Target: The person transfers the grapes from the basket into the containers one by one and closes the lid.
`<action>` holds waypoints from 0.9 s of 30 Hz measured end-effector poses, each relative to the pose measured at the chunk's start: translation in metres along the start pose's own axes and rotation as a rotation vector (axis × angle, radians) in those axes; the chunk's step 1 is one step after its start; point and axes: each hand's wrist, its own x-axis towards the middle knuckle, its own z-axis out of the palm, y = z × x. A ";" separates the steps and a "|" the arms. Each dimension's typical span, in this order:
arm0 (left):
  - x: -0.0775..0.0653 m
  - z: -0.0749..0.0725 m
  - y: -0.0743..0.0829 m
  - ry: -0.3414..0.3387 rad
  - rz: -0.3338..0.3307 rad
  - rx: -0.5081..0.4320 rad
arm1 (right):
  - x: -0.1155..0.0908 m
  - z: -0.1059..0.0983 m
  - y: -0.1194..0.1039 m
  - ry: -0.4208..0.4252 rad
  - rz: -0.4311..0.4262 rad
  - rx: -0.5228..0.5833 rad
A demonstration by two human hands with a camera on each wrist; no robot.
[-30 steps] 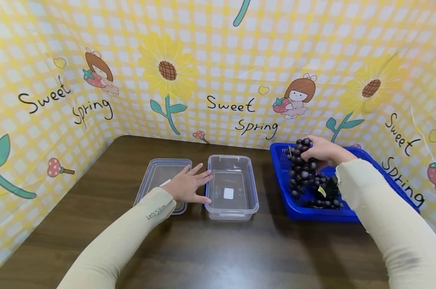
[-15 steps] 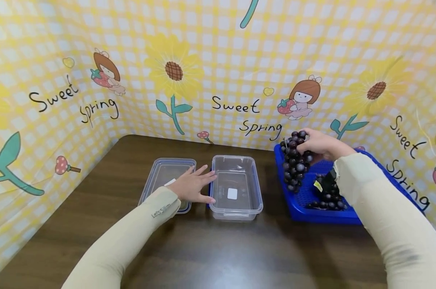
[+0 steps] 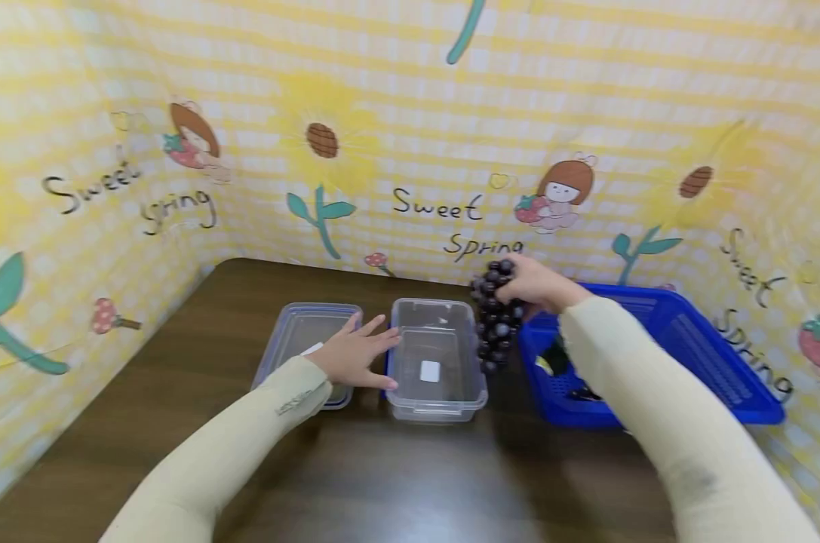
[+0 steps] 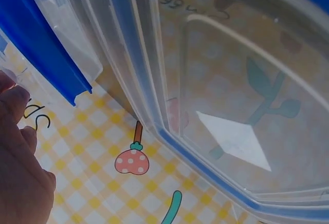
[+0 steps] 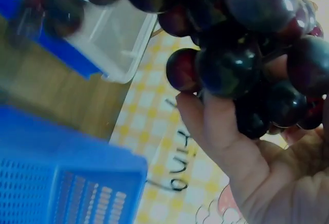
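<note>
A bunch of dark purple grapes [image 3: 496, 320] hangs from my right hand [image 3: 538, 285], in the air between the clear container and the blue basket. Up close in the right wrist view, fingers and thumb grip the grapes [image 5: 231, 64]. My left hand [image 3: 355, 354] has its fingers spread, with fingertips at the left rim of the clear plastic container [image 3: 431, 400]. Inside that container only a white label shows on the bottom. Under and beside my left wrist lies the clear lid [image 3: 308, 324] with a blue seal, partly hidden by the hand.
At the right stands a blue perforated basket [image 3: 695, 362], holding more dark grapes [image 3: 582, 394] and a black piece with a yellow tag [image 3: 552, 358], partly covered by my right sleeve. A yellow checked cloth [image 3: 410, 113] walls in the brown table [image 3: 382, 475].
My right hand has lifted the grape bunch out of the blue basket and carried it left toward the clear container. The left hand stays at the container's rim.
</note>
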 end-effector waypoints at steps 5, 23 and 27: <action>-0.006 0.002 -0.005 -0.004 -0.021 -0.020 | 0.021 0.028 -0.019 -0.036 -0.040 -0.027; 0.008 -0.005 -0.002 -0.033 0.015 0.003 | 0.032 0.112 0.009 0.368 -0.115 0.023; 0.007 -0.003 -0.002 -0.019 0.015 -0.019 | 0.029 0.132 0.022 0.358 -0.126 0.011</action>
